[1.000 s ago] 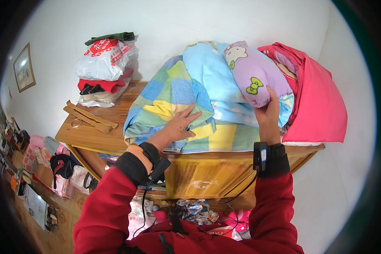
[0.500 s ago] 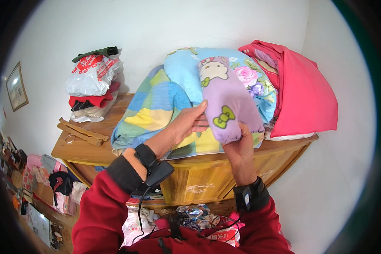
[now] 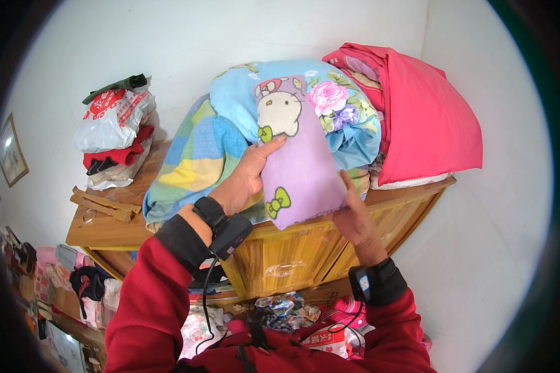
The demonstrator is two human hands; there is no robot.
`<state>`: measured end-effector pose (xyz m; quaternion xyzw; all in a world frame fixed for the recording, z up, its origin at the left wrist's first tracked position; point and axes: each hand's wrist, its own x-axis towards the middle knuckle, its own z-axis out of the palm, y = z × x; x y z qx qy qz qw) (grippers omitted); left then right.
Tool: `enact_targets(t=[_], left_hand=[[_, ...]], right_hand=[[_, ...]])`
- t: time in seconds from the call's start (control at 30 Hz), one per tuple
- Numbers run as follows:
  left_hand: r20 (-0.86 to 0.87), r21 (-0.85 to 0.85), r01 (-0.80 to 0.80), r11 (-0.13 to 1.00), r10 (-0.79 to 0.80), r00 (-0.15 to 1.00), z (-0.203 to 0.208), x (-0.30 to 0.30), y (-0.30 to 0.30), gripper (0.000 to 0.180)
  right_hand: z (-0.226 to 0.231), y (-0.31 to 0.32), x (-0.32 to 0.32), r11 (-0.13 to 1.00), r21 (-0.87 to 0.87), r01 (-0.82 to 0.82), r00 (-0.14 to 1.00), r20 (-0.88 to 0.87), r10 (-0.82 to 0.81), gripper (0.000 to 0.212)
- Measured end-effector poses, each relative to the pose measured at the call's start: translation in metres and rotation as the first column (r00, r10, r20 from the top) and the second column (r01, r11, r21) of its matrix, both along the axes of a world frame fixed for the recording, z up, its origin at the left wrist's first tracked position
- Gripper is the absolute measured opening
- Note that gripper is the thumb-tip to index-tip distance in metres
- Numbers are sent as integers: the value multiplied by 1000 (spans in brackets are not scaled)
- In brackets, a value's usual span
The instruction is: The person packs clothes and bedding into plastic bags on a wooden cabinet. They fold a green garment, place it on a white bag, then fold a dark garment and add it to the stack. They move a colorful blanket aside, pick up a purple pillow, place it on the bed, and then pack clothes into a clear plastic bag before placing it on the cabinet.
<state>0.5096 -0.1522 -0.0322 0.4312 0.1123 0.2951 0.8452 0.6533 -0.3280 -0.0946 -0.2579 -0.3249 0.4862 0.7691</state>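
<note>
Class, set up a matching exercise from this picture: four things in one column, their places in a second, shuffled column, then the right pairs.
Things:
1. purple pillow
2. pink bedding
3. plastic bag
4. picture frame

Places:
A. on the left wall
B. between the left hand and right hand
C. far right on the cabinet
D. on the clothes stack, left

Pairs: 1-B, 2-C, 3-D, 4-A

Head cam, downward, close over cabinet

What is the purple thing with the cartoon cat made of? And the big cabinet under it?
The purple piece looks like soft, matte fabric, maybe cotton: it bends and creases between the left hand and right hand. The cabinet looks like wood with a glossy varnish: yellow-brown grain lines and shiny patches show.
</note>
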Motion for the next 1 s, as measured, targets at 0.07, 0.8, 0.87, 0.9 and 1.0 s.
enact_targets(t=[0.07, 0.8, 0.87, 0.9, 1.0], left_hand=[[-16, 36, -25, 999, 25, 1000, -4, -2, -2, 50], [63, 381, -343, 859, 346, 936, -79, -196, -113, 93], [27, 347, -367, 863, 382, 924, -89, -229, -127, 95], [43, 366, -412, 834, 427, 903, -91, -244, -131, 87], [96, 214, -585, 783, 579, 810, -103, -287, -148, 67]], right_hand=[[-2, 1, 15, 998, 10, -55, 994, 94, 54, 73], [-8, 46, -145, 957, -89, -275, 822, 494, 282, 63], [-9, 47, -174, 929, -130, -347, 755, 549, 358, 63], [-9, 51, -190, 915, -135, -381, 725, 570, 386, 63], [-13, 60, -246, 835, -216, -506, 664, 520, 537, 61]])
